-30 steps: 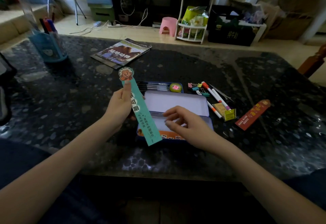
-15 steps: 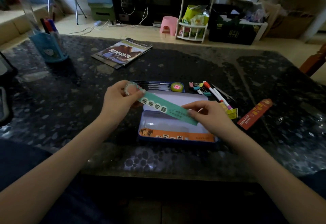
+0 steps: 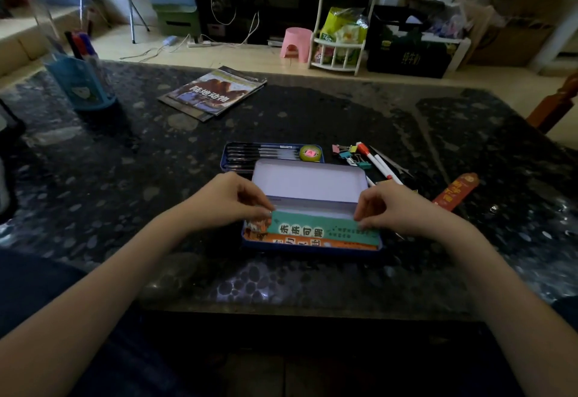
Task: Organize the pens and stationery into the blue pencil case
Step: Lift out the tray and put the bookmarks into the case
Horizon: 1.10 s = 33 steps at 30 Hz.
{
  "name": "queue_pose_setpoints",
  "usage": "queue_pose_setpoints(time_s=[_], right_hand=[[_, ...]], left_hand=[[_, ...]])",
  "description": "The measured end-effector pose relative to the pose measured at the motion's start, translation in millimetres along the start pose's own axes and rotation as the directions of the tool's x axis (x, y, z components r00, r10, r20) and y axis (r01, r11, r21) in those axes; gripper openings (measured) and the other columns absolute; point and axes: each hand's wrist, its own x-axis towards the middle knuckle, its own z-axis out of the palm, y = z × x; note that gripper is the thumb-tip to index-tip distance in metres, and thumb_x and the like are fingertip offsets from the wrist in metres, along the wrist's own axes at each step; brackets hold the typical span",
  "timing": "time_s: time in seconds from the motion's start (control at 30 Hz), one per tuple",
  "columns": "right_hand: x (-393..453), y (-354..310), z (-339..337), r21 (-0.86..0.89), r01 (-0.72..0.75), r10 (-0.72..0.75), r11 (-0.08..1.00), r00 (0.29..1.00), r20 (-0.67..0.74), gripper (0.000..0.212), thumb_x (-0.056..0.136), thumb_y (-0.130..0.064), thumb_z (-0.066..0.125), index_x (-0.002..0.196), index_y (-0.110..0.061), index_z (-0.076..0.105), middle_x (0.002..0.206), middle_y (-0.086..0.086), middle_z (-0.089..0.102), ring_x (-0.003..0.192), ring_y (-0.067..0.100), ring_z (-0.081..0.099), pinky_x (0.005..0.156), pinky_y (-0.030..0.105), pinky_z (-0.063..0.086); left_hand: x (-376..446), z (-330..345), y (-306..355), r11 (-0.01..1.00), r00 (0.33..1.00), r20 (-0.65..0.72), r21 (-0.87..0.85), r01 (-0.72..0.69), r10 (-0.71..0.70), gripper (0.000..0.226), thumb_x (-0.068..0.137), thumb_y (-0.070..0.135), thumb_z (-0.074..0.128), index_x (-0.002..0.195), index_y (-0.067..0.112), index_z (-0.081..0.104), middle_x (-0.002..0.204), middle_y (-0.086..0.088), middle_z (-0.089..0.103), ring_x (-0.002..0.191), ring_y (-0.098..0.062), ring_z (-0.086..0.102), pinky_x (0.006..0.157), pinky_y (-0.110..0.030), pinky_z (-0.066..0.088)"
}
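Teal bookmark [image 3: 316, 231] lies crosswise in blue pencil case [image 3: 309, 248], both hands' fingers [image 3: 262, 209] pinching its ends

Reads "陆地动物" on the booklet [image 3: 214, 92]. Reads "未来可期" on the teal bookmark [image 3: 316, 230]. Elsewhere illegible.

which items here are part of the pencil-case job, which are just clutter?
Job:
- blue pencil case, open
- teal bookmark, held at its ends by left hand and right hand
- tray of black pens
- binder clips
- white markers
- red bookmark

Clutter:
- book
- blue pen holder
- pink stool
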Motion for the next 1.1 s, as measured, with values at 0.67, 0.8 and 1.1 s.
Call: queue_pose_setpoints(time_s=[0.67, 0.8, 1.1], right_hand=[[1, 2, 6, -0.033, -0.035, 0.037, 0.999, 0.996, 0.079, 0.015, 0.078, -0.009, 0.072, 0.077, -0.024, 0.075, 0.081, -0.009, 0.071, 0.074, 0.004, 0.06, 0.061, 0.011, 0.044], [-2, 8, -8, 0.048, -0.063, 0.068, 0.997, 0.992, -0.106, 0.018, 0.08, -0.012, 0.071, 0.075, -0.029, 0.073, 0.08, -0.012, 0.068, 0.078, 0.003, 0.061, 0.068, 0.017, 0.045], [11, 84, -13, 0.029, -0.647, 0.604, 0.762, 0.694, -0.391, 0.06, 0.082, -0.043, 0.063, 0.129, -0.011, 0.044, 0.13, 0.025, 0.048, 0.117, 0.042, 0.048, 0.097, 0.044, 0.043]], left_hand=[[13, 7, -23, 0.921, 0.971, 0.202, 0.339, -0.191, 0.127, 0.008, 0.066, 0.049, 0.074, 0.069, 0.05, 0.068, 0.098, 0.023, 0.064, 0.098, -0.006, 0.054, 0.095, -0.039, 0.044], [14, 7, -25, 0.912, 0.97, 0.207, 0.359, -0.197, 0.128, 0.01, 0.072, 0.041, 0.075, 0.079, 0.045, 0.069, 0.106, 0.021, 0.06, 0.106, -0.006, 0.046, 0.103, -0.036, 0.034], [15, 9, -28, 0.913, 0.969, 0.193, 0.349, -0.212, 0.151, 0.02, 0.071, 0.043, 0.075, 0.078, 0.054, 0.06, 0.104, 0.02, 0.061, 0.105, -0.008, 0.046, 0.099, -0.034, 0.033]])
